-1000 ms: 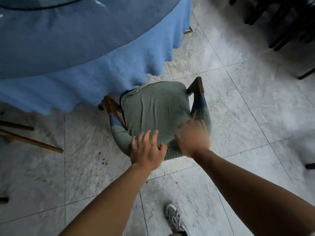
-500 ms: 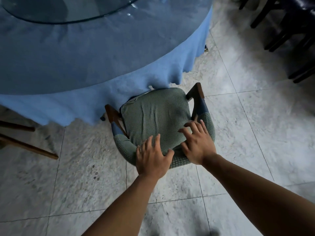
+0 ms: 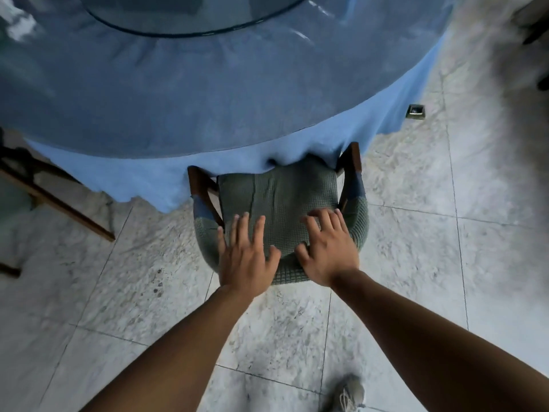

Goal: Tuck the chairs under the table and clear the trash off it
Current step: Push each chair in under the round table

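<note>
A wooden chair with a green checked cover stands at the edge of the round table, which wears a blue cloth under clear plastic. The cloth's hem drapes over the chair's front. My left hand and my right hand lie side by side on top of the chair's backrest, fingers spread and pressing on the cover. No trash shows on the part of the table in view.
A glass turntable sits at the table's middle. Another chair's wooden frame juts out at the left. A small metal floor fitting lies right of the table. Dark chair legs stand at top right. My shoe is on the tiled floor.
The chair has slid further under the table, so the cloth now covers its front. Both hands stayed on the backrest, and my view came closer to the table.
</note>
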`<state>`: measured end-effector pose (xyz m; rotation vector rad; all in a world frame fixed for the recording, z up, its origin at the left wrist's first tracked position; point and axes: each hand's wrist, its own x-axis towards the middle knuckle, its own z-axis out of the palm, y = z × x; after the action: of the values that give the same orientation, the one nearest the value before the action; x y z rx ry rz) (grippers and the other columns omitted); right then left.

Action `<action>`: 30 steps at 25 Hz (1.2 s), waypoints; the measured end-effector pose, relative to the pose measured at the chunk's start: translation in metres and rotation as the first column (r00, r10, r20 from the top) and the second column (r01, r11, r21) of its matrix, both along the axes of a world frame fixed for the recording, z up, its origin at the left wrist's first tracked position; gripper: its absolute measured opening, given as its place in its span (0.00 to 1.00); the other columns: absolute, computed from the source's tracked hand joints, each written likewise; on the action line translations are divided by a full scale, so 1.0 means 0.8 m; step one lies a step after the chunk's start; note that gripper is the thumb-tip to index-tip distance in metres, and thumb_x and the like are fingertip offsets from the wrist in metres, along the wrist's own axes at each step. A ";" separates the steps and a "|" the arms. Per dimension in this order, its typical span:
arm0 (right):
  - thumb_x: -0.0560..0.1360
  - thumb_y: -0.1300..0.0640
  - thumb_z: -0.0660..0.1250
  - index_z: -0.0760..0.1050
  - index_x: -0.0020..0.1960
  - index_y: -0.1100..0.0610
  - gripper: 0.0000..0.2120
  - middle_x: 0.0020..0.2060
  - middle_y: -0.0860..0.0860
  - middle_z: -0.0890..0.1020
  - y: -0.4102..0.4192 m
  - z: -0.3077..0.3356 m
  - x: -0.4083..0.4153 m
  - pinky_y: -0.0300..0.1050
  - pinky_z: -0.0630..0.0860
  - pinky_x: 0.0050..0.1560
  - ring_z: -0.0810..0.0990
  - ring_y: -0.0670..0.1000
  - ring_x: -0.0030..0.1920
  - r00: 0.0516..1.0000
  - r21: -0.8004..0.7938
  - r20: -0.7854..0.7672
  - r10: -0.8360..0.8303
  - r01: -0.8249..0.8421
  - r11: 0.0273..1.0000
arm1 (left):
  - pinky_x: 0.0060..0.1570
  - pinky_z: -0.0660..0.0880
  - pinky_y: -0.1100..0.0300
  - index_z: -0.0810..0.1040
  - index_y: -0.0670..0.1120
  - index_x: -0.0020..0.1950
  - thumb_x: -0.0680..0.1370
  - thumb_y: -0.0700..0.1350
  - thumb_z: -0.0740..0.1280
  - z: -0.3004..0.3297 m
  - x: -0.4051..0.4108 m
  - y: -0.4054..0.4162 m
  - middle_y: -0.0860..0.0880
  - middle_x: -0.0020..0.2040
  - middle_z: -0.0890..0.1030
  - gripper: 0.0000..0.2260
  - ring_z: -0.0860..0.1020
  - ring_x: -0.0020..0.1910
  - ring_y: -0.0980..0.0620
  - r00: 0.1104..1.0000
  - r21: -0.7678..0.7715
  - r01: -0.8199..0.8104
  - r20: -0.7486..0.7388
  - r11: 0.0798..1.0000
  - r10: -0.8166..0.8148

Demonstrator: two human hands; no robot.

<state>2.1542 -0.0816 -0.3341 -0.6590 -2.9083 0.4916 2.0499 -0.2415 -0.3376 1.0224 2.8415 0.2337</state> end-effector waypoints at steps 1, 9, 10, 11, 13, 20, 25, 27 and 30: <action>0.74 0.45 0.60 0.73 0.67 0.58 0.26 0.64 0.57 0.75 0.011 0.000 -0.004 0.61 0.59 0.77 0.70 0.60 0.69 1.000 -0.006 -0.001 0.027 -0.027 1.000 | 0.78 0.51 0.35 0.66 0.47 0.79 0.77 0.58 0.53 -0.001 -0.003 0.010 0.40 0.80 0.64 0.31 0.60 0.80 0.40 0.999 0.002 -0.001 -0.032 1.000 0.002; 0.73 0.47 0.61 0.74 0.67 0.57 0.25 0.62 0.57 0.75 0.100 -0.006 -0.046 0.63 0.57 0.78 0.71 0.61 0.68 0.987 -0.009 -0.093 0.128 -0.129 0.992 | 0.78 0.51 0.34 0.65 0.47 0.80 0.78 0.58 0.53 0.001 -0.024 0.085 0.39 0.81 0.61 0.31 0.58 0.81 0.40 0.989 0.031 -0.105 -0.101 0.994 0.107; 0.73 0.47 0.61 0.73 0.68 0.57 0.26 0.63 0.58 0.74 0.110 -0.007 -0.053 0.63 0.57 0.78 0.70 0.61 0.69 0.985 -0.002 -0.101 0.140 -0.141 0.990 | 0.78 0.51 0.34 0.63 0.47 0.81 0.78 0.58 0.54 0.000 -0.028 0.093 0.39 0.82 0.60 0.32 0.56 0.81 0.40 0.987 0.052 -0.111 -0.115 0.993 0.116; 0.73 0.47 0.61 0.73 0.68 0.57 0.26 0.64 0.58 0.73 0.120 -0.008 -0.062 0.63 0.57 0.78 0.69 0.61 0.71 0.983 0.002 -0.108 0.149 -0.150 0.989 | 0.78 0.50 0.35 0.62 0.48 0.81 0.78 0.58 0.54 -0.001 -0.033 0.102 0.40 0.82 0.58 0.32 0.55 0.82 0.41 0.984 0.076 -0.116 -0.129 0.990 0.125; 0.73 0.47 0.62 0.71 0.70 0.56 0.28 0.67 0.58 0.72 0.139 -0.009 -0.079 0.63 0.55 0.79 0.66 0.60 0.74 0.978 0.005 -0.125 0.165 -0.166 0.986 | 0.78 0.50 0.34 0.61 0.48 0.82 0.78 0.57 0.56 -0.004 -0.046 0.118 0.40 0.83 0.56 0.32 0.53 0.82 0.41 0.976 0.116 -0.131 -0.157 0.985 0.148; 0.73 0.49 0.63 0.71 0.71 0.57 0.28 0.72 0.59 0.69 0.198 -0.011 -0.140 0.62 0.52 0.80 0.61 0.60 0.78 0.962 0.028 -0.178 0.205 -0.203 0.979 | 0.78 0.49 0.34 0.61 0.47 0.82 0.77 0.55 0.58 -0.013 -0.096 0.173 0.40 0.83 0.57 0.33 0.53 0.82 0.41 0.953 0.179 -0.191 -0.202 0.965 0.226; 0.72 0.51 0.62 0.76 0.65 0.60 0.24 0.68 0.61 0.73 0.232 -0.014 -0.184 0.65 0.54 0.79 0.70 0.66 0.69 0.939 0.127 -0.247 0.237 -0.211 0.969 | 0.77 0.49 0.33 0.59 0.47 0.83 0.76 0.54 0.60 -0.012 -0.134 0.205 0.39 0.83 0.57 0.35 0.53 0.82 0.39 0.937 0.181 -0.219 -0.235 0.959 0.259; 0.72 0.53 0.61 0.77 0.61 0.62 0.21 0.64 0.63 0.75 0.243 -0.015 -0.201 0.67 0.55 0.78 0.71 0.68 0.67 0.912 0.147 -0.322 0.253 -0.216 0.965 | 0.77 0.50 0.32 0.60 0.46 0.82 0.76 0.54 0.61 -0.012 -0.150 0.218 0.38 0.82 0.58 0.35 0.55 0.82 0.39 0.932 0.189 -0.224 -0.244 0.956 0.267; 0.73 0.53 0.59 0.77 0.66 0.61 0.24 0.66 0.63 0.74 0.252 -0.014 -0.218 0.67 0.56 0.78 0.69 0.66 0.72 0.885 0.121 -0.380 0.268 -0.240 0.963 | 0.77 0.50 0.33 0.62 0.44 0.81 0.76 0.53 0.62 -0.011 -0.167 0.226 0.37 0.81 0.61 0.34 0.56 0.81 0.38 0.928 0.200 -0.227 -0.251 0.953 0.274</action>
<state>1.9796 0.1200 -0.3451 -0.1396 -2.6160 0.4804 1.9164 -0.0609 -0.3468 0.7645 3.2585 0.3868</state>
